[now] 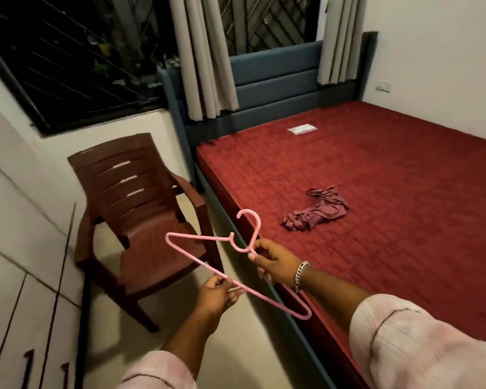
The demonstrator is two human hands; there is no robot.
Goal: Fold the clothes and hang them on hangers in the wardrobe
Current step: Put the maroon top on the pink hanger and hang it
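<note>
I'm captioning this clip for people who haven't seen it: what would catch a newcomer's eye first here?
The pink hanger at center stands out first, gripped by both hands: the left hand pinches its long bar and the right hand holds it near the hook. Next comes the dark red mattress filling the right side, with a crumpled maroon garment lying near its near edge. A brown plastic chair stands left of the bed.

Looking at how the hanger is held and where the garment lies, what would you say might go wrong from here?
1. Both hands, left and right, are occupied by the thin pink hanger, so picking up the crumpled maroon garment on the mattress needs a hand freed first.
2. The garment is bunched, so hanging it unfolded would likely leave it creased or lopsided.
3. The hanger's lower end hangs near the bed edge and might snag.
</note>
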